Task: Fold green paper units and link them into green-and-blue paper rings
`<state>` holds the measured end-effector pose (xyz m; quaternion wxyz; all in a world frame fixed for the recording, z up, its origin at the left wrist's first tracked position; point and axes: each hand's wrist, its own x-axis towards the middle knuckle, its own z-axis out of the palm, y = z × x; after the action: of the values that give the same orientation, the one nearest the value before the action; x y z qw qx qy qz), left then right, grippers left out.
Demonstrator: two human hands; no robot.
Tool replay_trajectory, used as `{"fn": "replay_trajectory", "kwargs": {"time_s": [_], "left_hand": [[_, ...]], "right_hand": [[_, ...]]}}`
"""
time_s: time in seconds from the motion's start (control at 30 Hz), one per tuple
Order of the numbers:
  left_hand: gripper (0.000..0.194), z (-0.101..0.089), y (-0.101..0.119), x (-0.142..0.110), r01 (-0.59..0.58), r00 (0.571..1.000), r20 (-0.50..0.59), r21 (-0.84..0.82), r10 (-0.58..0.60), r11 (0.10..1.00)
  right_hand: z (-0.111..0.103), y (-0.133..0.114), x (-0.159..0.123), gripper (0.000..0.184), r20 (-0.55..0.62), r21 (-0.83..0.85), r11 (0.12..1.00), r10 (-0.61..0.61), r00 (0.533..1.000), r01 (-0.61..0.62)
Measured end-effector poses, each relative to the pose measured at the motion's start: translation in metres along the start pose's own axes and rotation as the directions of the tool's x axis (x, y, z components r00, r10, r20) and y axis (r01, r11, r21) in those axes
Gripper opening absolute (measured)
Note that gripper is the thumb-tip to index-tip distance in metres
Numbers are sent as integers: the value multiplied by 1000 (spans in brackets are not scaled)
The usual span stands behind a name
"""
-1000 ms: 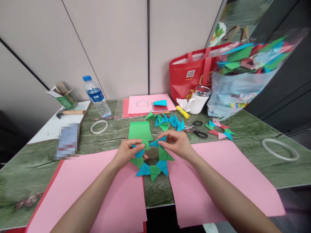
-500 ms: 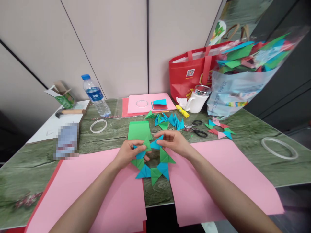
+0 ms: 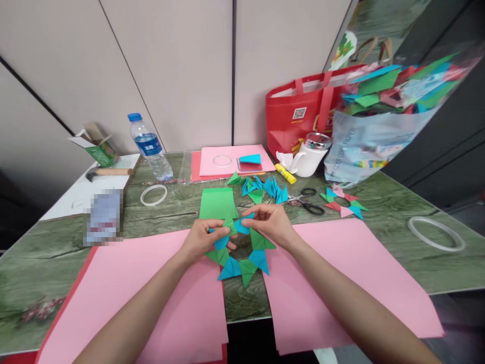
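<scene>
Between my hands hangs a ring of folded paper pieces (image 3: 248,272), blue and green by turns, above the table's front edge. My left hand (image 3: 204,240) pinches a green folded piece (image 3: 229,226) at the ring's upper left. The thumb and fingers of my right hand (image 3: 271,222) are closed on a blue folded piece (image 3: 239,226) at the upper right. Those two pieces meet or overlap at the top; whether they are joined I cannot tell. Just behind my left hand lies a stack of green paper squares (image 3: 217,203). Loose blue and green folded pieces (image 3: 271,188) lie beyond my right hand.
Pink sheets (image 3: 151,298) flank the ring on both sides. Scissors (image 3: 308,199), a glue stick (image 3: 285,173) and a white mug (image 3: 311,156) stand or lie behind. A finished paper ring (image 3: 344,202) is at right. A bottle (image 3: 150,146) and a hammer (image 3: 109,172) are at left.
The lower part of the ring has swung slightly to the right. My right hand has shifted a little left, bringing its blue piece closer to the green one. Both grips stay closed.
</scene>
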<state>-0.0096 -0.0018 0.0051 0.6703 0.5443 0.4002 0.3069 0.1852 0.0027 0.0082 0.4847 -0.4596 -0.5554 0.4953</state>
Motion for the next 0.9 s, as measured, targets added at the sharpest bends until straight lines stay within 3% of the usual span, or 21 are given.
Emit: {"fn": "replay_trajectory", "kwargs": {"time_s": [0.17, 0.37, 0.73, 0.9], "left_hand": [[25, 2, 0, 0, -8, 1000, 11, 19, 7, 1000], [24, 3, 1, 0, -37, 997, -70, 54, 41, 998], [23, 4, 1, -1, -19, 1000, 5, 35, 19, 999], [23, 2, 2, 1, 0, 999, -39, -25, -1, 1000]], "right_hand": [[0, 8, 2, 29, 8, -41, 999, 1, 1000, 0], [0, 6, 3, 27, -28, -106, 994, -39, 999, 36], [3, 19, 3, 27, -25, 11, 999, 45, 999, -45], [-1, 9, 4, 28, -72, 4, 1000, 11, 997, -11]]}}
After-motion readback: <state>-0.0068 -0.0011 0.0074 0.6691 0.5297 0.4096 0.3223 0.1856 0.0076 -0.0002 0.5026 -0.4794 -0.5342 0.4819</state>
